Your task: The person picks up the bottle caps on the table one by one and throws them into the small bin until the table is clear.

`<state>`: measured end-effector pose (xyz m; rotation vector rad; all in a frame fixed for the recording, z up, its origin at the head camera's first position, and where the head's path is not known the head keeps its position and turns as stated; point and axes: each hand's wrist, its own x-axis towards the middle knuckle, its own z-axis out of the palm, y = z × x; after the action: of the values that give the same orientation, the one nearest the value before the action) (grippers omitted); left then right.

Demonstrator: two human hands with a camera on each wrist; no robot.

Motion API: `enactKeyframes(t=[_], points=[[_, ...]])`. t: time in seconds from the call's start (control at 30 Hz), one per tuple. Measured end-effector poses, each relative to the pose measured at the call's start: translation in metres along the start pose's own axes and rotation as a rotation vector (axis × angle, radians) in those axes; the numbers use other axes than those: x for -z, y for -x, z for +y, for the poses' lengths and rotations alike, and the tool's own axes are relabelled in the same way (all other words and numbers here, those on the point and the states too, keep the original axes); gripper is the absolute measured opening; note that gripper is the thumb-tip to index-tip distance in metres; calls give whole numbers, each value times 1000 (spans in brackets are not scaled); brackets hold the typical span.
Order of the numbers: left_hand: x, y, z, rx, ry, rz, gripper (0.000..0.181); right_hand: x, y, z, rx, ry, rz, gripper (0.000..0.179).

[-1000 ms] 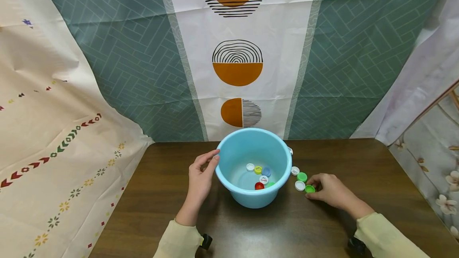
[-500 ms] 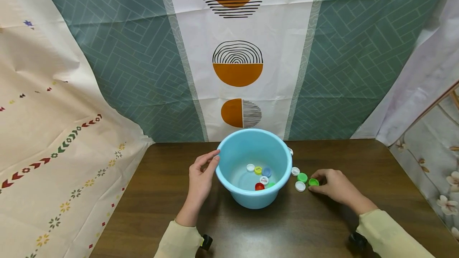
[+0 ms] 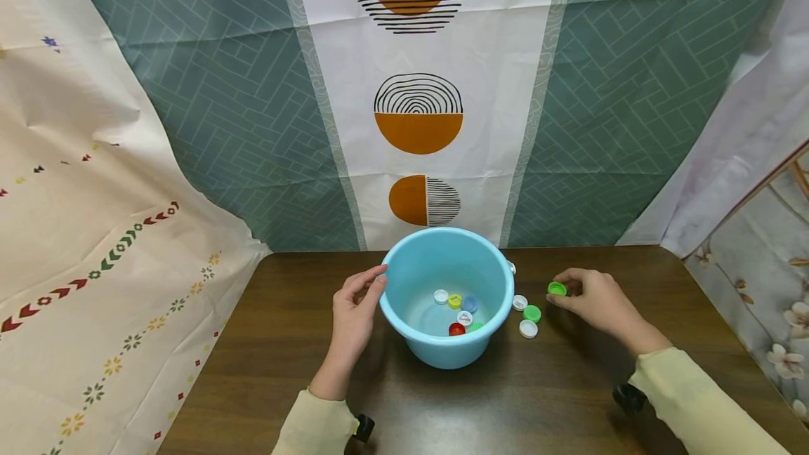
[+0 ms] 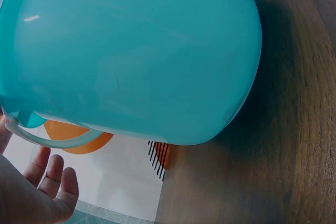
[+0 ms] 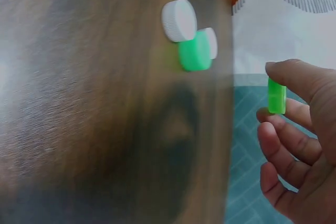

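Observation:
My right hand (image 3: 590,297) pinches a bright green bottle cap (image 3: 557,288) between thumb and fingers, held up off the table. In the right wrist view the same cap (image 5: 276,96) shows edge-on, with the other fingers loosely curled below. On the table to its left lie a white cap (image 3: 520,302), a darker green cap (image 3: 531,313) and another white cap (image 3: 528,329). My left hand (image 3: 355,314) holds the rim of a light blue bucket (image 3: 451,351) at its left side with thumb and forefinger. Inside the bucket lie several caps, among them a red one (image 3: 456,329) and a yellow one (image 3: 454,300).
The bucket stands on a dark brown wooden table (image 3: 272,371). A pale loop handle (image 4: 58,142) shows at its rim. Patterned cloth (image 3: 417,48) hangs behind the table's back edge, and cream cloth (image 3: 126,230) drapes along the left.
My right hand has drawn the bright green cap away from the other caps, then lifted it and moved it back toward the far edge. The left hand stays at the rim.

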<state>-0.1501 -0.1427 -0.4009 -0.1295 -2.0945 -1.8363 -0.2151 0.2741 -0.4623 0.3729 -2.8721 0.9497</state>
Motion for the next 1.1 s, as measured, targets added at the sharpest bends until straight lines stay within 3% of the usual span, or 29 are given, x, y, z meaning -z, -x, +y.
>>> enactKeyframes(t=[0.53, 1.1], points=[[1, 1, -1, -3, -7, -2, 24, 8, -19, -38, 44, -98, 173, 38], [1, -1, -3, -2, -11, 2, 25, 12, -32, -64, 94, -173, 159, 38]])
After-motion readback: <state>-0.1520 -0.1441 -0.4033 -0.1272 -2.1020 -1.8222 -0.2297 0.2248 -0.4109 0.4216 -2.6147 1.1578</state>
